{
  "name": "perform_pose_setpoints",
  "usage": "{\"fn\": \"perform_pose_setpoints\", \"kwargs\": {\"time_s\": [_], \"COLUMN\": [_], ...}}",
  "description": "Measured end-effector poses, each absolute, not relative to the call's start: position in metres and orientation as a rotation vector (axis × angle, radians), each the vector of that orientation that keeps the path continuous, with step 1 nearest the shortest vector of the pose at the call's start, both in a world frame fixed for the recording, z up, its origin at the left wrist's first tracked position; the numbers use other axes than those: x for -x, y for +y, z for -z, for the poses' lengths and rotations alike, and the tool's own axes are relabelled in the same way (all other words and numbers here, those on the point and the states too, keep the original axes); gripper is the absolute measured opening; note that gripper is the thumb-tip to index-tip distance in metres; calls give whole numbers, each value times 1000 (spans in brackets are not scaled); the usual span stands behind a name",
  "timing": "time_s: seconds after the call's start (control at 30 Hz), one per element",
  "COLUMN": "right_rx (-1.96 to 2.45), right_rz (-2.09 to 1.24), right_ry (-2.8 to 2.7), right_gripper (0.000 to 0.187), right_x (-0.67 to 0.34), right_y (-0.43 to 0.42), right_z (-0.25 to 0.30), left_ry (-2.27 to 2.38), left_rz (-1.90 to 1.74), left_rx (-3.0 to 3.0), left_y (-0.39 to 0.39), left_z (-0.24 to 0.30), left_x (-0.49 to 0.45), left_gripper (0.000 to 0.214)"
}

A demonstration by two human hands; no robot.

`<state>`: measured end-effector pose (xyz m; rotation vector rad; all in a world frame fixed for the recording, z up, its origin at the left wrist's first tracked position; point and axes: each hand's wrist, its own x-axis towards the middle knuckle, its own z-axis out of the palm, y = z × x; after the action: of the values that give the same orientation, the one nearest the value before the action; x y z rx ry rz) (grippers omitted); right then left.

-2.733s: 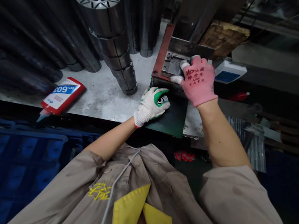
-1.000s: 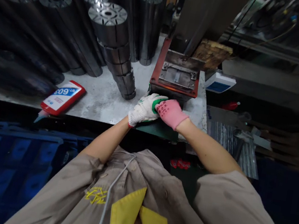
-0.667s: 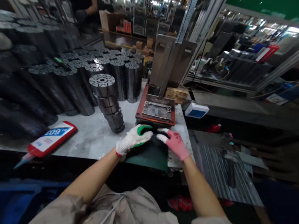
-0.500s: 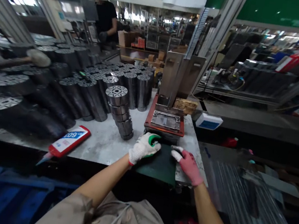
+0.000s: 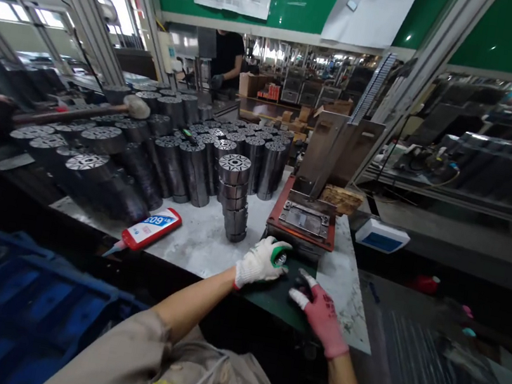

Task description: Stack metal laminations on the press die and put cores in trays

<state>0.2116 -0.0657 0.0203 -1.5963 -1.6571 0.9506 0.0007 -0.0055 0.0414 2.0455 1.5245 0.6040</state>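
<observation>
Fingers unclenched, left hand [image 5: 262, 262] and right hand [image 5: 321, 317] rest on edges of the green mat [image 5: 271, 300].

This is a factory workshop, with stacks of laminated steel motor cores [image 5: 195, 167] covering a steel workbench [image 5: 200, 244] beside a small press [image 5: 302, 221].

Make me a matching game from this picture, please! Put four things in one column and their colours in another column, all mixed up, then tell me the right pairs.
Things:
1. The glove on the left hand
2. The glove on the right hand
3. The bottle marked 603
4. The sheet under the hands

Colours:
A. Pink with white fingertips
B. Red and white
C. Dark green
D. White with green

Right pairs: 1-D, 2-A, 3-B, 4-C
</observation>
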Motion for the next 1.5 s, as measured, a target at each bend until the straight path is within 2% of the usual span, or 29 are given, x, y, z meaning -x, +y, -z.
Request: {"fn": "perform_pose_setpoints", "kwargs": {"time_s": [0.1, 0.13, 0.23, 0.3, 0.37, 0.47, 0.6, 0.67, 0.77, 0.9, 1.07, 1.3, 1.5], "right_rx": [1484, 1441, 1354, 1349, 1401, 1470, 1443, 1521, 1621, 1651, 1650, 1679, 1681], "right_rz": [-724, -661, -527, -502, -578, -780, -988, -959, -829, -794, -801, -766, -734], "right_ry": [-1697, -1702, -1756, -1851, -1973, -2095, -1873, -1625, -1375, -1414, -1441, -1398, -1404], "right_gripper": [74, 80, 84, 83, 82, 79, 78, 73, 60, 51, 54, 59, 66], "right_x": [-190, -183, -169, -167, -169, -180, -213, -229, -239, -235, -236, -239, -237], "right_y": [-58, -55, -46, -40, -34, -28, -29, -34, -42, -47, -46, -44, -43], "right_z": [-20, -22, -32, -33, -27, -10, 0, -2, -5, -6, -1, 8, 9], "left_ry": [1385, 1347, 1257, 1216, 1230, 1283, 1167, 1199, 1283, 1247, 1070, 1230, 1144], "left_rz": [-893, -934, -1001, -1113, -1232, -1291, -998, -750, -559, -653, -972, -439, -568], "left_rx": [-1817, -1803, -1729, -1575, -1455, -1592, -2102, -2258, -2325, -2317, -2440, -2447, -2446], "left_y": [-14, -18, -24, -23, -21, -19, -21, -21, -19, -18, -24, -18, -15], "left_z": [-44, -44, -42, -38, -33, -27, -20, -16, -15, -35, -68, -20, -37], "left_x": [-7, -9, -12, -6, 5, 19, 11, -1, -14, -11, -4, -16, -9], "left_gripper": [35, 34, 52, 49, 43, 48, 61, 69, 64, 58, 66, 66, 58]}}
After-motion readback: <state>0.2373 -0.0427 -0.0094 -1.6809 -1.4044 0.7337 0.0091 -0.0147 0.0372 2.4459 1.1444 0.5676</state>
